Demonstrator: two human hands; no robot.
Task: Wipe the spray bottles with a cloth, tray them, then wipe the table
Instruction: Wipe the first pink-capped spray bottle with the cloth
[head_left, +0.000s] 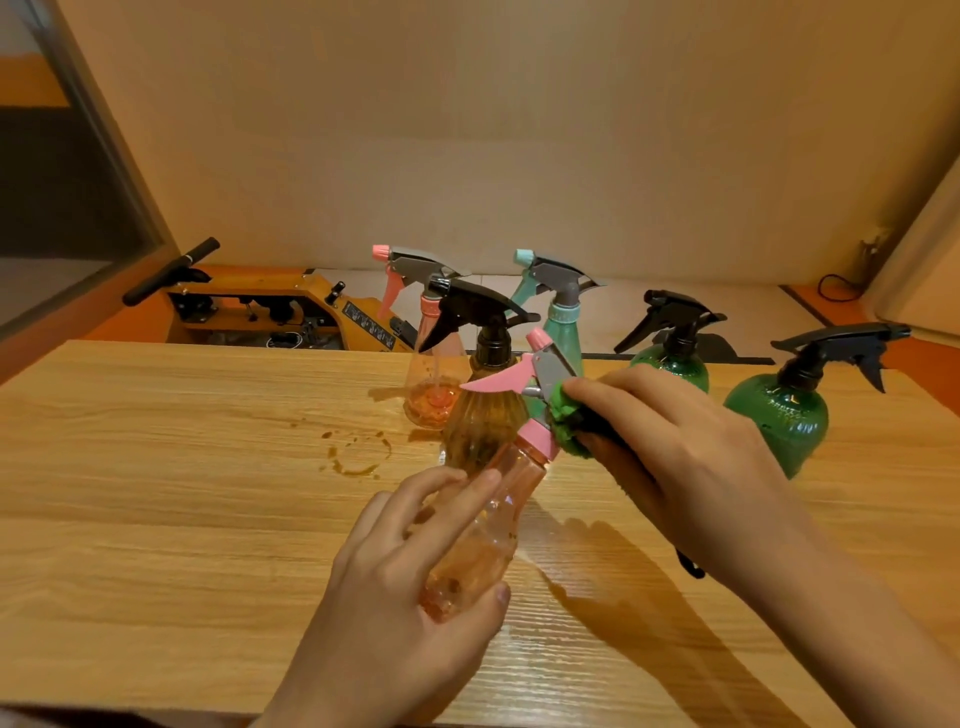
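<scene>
My left hand (410, 566) grips a clear pink spray bottle (493, 509) by its body, tilted above the wooden table (156, 493) with its pink trigger head pointing up and away. My right hand (675, 457) holds a green cloth (566, 421) pressed against the bottle's neck and grey sprayer. Behind stand a second pink bottle (436, 374), an amber bottle with a black sprayer (483, 415), a teal bottle (563, 327) and two green round bottles (675, 358) (779, 415). No tray is in view.
A brownish ring stain (358, 457) marks the table left of the amber bottle. A wet patch (566, 587) shines under the held bottle. An orange machine with a black handle (249, 306) stands beyond the table's far edge. A wall is behind.
</scene>
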